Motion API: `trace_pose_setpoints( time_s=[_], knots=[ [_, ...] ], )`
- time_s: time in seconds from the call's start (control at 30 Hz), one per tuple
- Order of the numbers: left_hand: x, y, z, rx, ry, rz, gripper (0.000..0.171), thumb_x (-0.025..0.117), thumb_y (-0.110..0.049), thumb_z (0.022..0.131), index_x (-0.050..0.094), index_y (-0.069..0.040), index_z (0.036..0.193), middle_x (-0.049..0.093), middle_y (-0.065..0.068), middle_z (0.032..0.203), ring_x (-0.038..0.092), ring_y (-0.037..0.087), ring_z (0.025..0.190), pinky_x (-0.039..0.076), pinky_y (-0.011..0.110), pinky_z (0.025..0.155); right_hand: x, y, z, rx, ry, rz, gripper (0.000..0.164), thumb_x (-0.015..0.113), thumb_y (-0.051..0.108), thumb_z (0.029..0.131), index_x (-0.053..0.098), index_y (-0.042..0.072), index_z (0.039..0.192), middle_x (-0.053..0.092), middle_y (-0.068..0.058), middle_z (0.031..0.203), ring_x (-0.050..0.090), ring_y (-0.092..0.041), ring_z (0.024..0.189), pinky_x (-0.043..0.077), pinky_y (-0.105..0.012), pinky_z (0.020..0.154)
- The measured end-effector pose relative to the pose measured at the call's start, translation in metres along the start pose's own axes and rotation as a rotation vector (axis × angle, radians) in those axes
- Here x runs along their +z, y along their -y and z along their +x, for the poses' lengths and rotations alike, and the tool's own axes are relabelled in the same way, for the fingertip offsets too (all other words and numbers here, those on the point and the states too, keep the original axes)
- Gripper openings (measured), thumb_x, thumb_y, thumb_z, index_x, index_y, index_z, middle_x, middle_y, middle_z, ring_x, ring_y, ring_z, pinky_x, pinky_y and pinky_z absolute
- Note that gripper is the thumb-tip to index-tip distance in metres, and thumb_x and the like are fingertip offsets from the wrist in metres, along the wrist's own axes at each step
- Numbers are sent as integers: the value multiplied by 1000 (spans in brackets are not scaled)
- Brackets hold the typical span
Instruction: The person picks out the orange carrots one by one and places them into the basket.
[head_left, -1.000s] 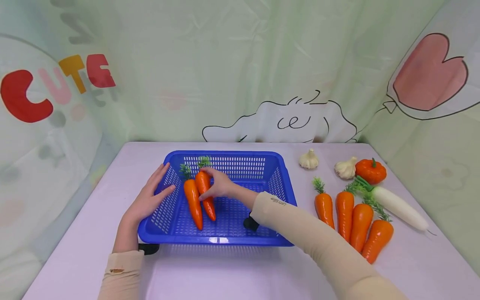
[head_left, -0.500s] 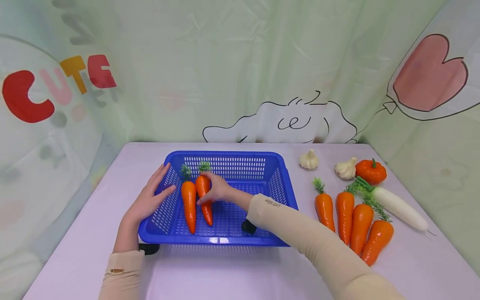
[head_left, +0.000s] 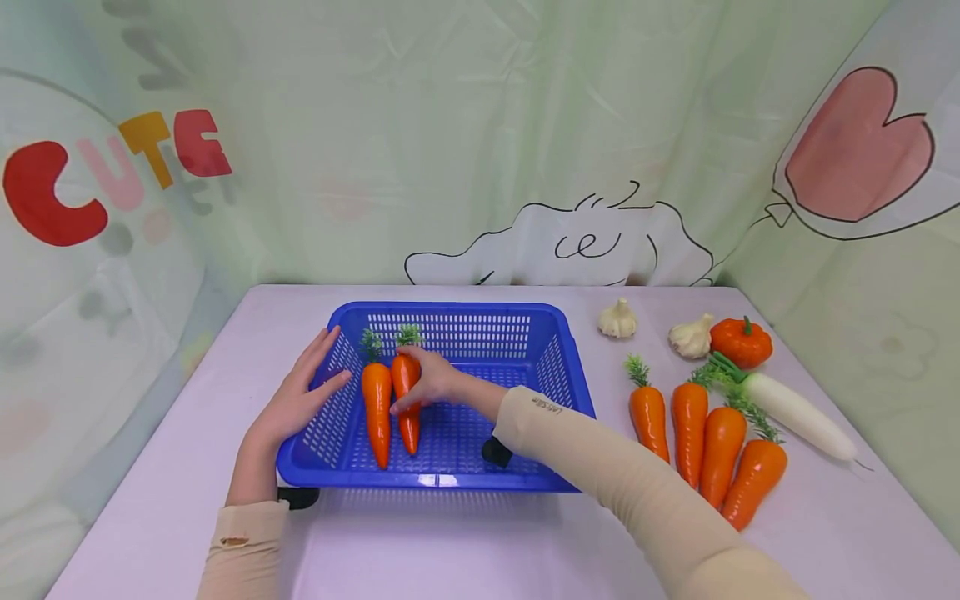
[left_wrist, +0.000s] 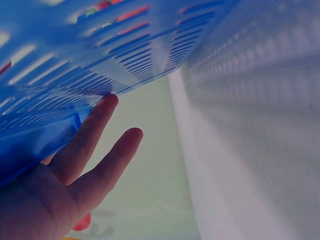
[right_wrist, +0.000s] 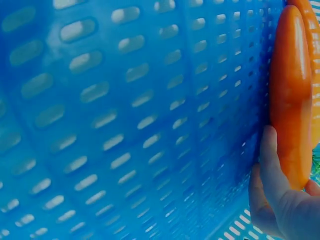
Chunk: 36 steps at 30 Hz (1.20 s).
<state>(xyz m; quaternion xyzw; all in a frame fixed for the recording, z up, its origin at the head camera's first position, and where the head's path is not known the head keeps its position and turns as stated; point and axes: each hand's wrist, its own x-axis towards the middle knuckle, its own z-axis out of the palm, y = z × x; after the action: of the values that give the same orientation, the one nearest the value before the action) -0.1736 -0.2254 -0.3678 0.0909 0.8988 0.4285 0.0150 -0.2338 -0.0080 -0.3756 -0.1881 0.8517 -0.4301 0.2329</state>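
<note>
Inside the blue plastic basket (head_left: 457, 481) two orange carrots with green tops lie side by side toward its left end. My right hand (head_left: 437, 379) reaches in and grips the right-hand carrot (head_left: 410, 429) between thumb and fingers near its thick end. In the right wrist view the fingers lie along the held carrot (right_wrist: 290, 85), close over the perforated floor. The other carrot (head_left: 377, 404) rests just left of it. My left hand (head_left: 294, 407) rests against the basket's left side with fingers straight. The left wrist view has its extended fingers (left_wrist: 82, 142) at the slotted wall.
On the table's right side lie several more carrots (head_left: 690, 425) and a white radish (head_left: 795, 408). Behind them are a small orange pumpkin (head_left: 741, 343) and two garlic bulbs, one (head_left: 692, 336) beside the pumpkin, the other (head_left: 618, 319) nearer the basket. A printed curtain (head_left: 465, 150) closes the back.
Both carrots in the basket have shifted slightly toward the near left and lie straighter. The right hand has moved a little with its carrot. The left hand has stayed put.
</note>
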Motion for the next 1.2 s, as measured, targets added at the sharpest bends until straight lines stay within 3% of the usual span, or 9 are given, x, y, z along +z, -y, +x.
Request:
trace_pose_setpoints(
  time_s=[0.13, 0.33, 0.57, 0.73, 0.97, 1.2],
  knots=[
    [0, 0, 0, 0, -1, -1, 69, 50, -41, 91, 12, -29, 148, 2, 9, 153, 5, 39, 137, 13, 71, 96, -3, 2, -3, 23, 24, 41, 86, 81, 12, 68, 35, 12, 140, 45, -17, 123, 52, -26, 94, 55, -32, 64],
    [0, -1, -1, 2, 1, -5, 69, 50, -40, 91, 11, -29, 148, 2, 9, 153, 5, 39, 137, 13, 71, 96, -8, 6, -6, 37, 53, 116, 85, 81, 8, 67, 37, 13, 140, 36, -18, 136, 55, -27, 96, 55, -39, 69],
    [0, -2, -1, -6, -1, -4, 69, 50, -40, 91, 11, -30, 147, 2, 9, 153, 5, 39, 137, 13, 71, 96, -17, 11, -13, 39, 75, 74, 83, 80, 14, 70, 35, 14, 141, 30, -18, 142, 52, -31, 106, 54, -40, 72],
    [0, -2, -1, -7, -1, -7, 69, 50, -40, 91, 11, -30, 147, 1, 9, 153, 5, 39, 137, 13, 71, 96, -25, 18, -22, -4, 86, 48, 83, 79, 12, 70, 35, 12, 141, 31, -21, 141, 43, -35, 119, 54, -40, 75],
    [0, -2, -1, -1, 0, -5, 69, 50, -40, 91, 12, -29, 148, 2, 9, 153, 5, 38, 137, 12, 71, 96, -35, 23, -37, -17, 141, 62, 81, 77, 12, 73, 33, 13, 141, 33, -22, 139, 59, -29, 94, 52, -43, 80],
    [0, -3, -1, 4, -2, -18, 69, 51, -39, 91, 12, -31, 147, 2, 8, 153, 5, 38, 137, 12, 71, 96, -53, 26, -58, -33, 156, 73, 78, 76, 14, 75, 34, 17, 141, 37, -20, 137, 56, -30, 101, 54, -33, 72]
  ],
)
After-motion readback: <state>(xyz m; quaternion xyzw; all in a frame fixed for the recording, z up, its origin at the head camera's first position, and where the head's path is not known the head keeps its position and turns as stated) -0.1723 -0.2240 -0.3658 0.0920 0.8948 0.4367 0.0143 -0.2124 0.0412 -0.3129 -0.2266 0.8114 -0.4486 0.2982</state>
